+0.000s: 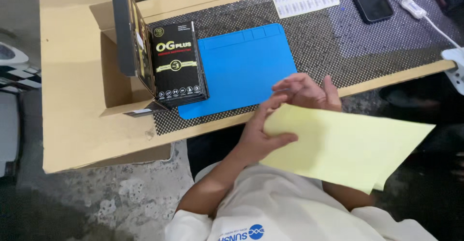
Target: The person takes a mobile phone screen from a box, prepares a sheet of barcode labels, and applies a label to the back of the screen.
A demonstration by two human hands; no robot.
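In the head view, a yellow sheet [348, 146] is held above the lap at the table edge [386, 79]: its left edge is pinched by the left hand [261, 137], its top edge gripped by the right hand [304, 91], beside a blue mat [241, 67]

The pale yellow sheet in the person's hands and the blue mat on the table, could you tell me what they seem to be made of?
The pale yellow sheet looks like thin matte paper: it lies flat with crisp edges and straight corners. The blue mat seems to be silicone or soft rubber, judging by its rounded corners, moulded compartments along the top and smooth, dull finish, though that is not certain.
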